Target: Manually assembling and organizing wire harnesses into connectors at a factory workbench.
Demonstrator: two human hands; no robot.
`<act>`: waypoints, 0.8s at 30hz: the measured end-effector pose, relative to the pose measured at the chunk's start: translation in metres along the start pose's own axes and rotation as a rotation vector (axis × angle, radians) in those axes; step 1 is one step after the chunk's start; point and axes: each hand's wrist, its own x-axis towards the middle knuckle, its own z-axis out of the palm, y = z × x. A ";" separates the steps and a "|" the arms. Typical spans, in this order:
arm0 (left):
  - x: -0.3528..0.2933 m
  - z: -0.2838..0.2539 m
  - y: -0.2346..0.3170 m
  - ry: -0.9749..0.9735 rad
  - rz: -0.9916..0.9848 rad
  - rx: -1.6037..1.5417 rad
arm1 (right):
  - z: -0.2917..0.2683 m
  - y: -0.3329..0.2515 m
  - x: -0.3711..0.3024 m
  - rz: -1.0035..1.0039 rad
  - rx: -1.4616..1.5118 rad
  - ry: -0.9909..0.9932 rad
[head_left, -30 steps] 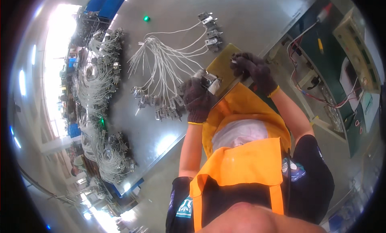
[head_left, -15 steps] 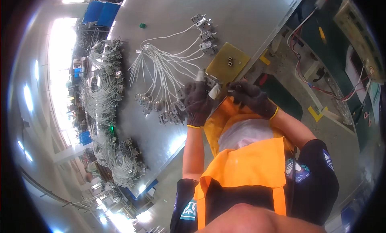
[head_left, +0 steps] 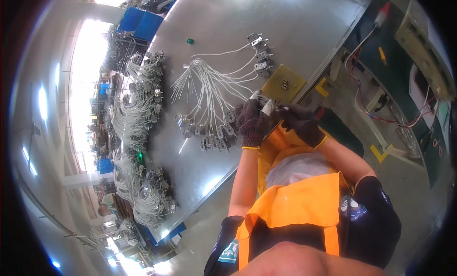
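Both my hands wear dark knit gloves with yellow cuffs and meet at the table's edge. My left hand [head_left: 251, 118] is closed on a small metal bracket [head_left: 262, 100], one of the wired parts, largely hidden by the glove; white wrapping shows on its thumb and a fingertip. Close against it, my right hand [head_left: 302, 125] has its fingers bent together, and what they hold, if anything, is hidden. Just beyond lies a yellowish square block [head_left: 293, 90] with several small metal pieces [head_left: 285, 84] on it. A bundle of white wires [head_left: 202, 83] fans out to my left, metal brackets [head_left: 200, 130] at the wire ends.
The grey metal table [head_left: 190, 161] carries long heaps of wired parts [head_left: 128, 114] along its left side. A small green object [head_left: 190, 40] lies near the far side. At right, past a gap over the floor, a dark green surface [head_left: 369, 35] holds red and white leads [head_left: 354, 66].
The whole view has shifted, so the table and hands sit further right in the picture. Both hands stay together at the bracket, the right one slightly turned.
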 end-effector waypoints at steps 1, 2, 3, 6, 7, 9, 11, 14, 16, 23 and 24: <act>0.000 0.001 -0.001 0.005 0.008 0.025 | 0.002 -0.002 0.001 -0.109 0.028 -0.029; -0.001 0.002 -0.001 0.016 0.015 0.023 | 0.004 -0.004 0.003 -0.220 -0.161 0.021; -0.001 0.003 -0.002 0.029 0.020 0.023 | 0.006 -0.007 0.007 -0.412 -0.313 0.081; -0.001 0.006 -0.005 0.064 0.046 0.019 | 0.000 -0.013 0.023 -0.950 -0.884 0.152; -0.001 0.007 -0.006 0.076 0.060 0.023 | -0.002 -0.014 0.026 -1.046 -0.974 0.174; 0.000 0.007 -0.008 0.030 -0.025 -0.080 | -0.006 -0.015 0.029 -0.931 -0.858 0.042; 0.002 0.006 -0.006 0.009 -0.058 -0.092 | -0.006 -0.013 0.025 -0.565 -0.454 -0.010; 0.001 0.004 0.000 -0.024 -0.065 -0.015 | 0.005 -0.008 0.012 -0.042 0.043 0.007; -0.001 -0.001 0.003 -0.004 -0.037 0.000 | 0.011 -0.006 0.006 -0.150 -0.086 0.040; 0.002 -0.032 -0.023 -0.168 0.249 0.179 | -0.004 -0.003 -0.004 0.383 0.681 -0.212; 0.002 -0.034 -0.028 -0.268 0.108 0.030 | -0.004 -0.002 0.001 0.261 0.490 -0.183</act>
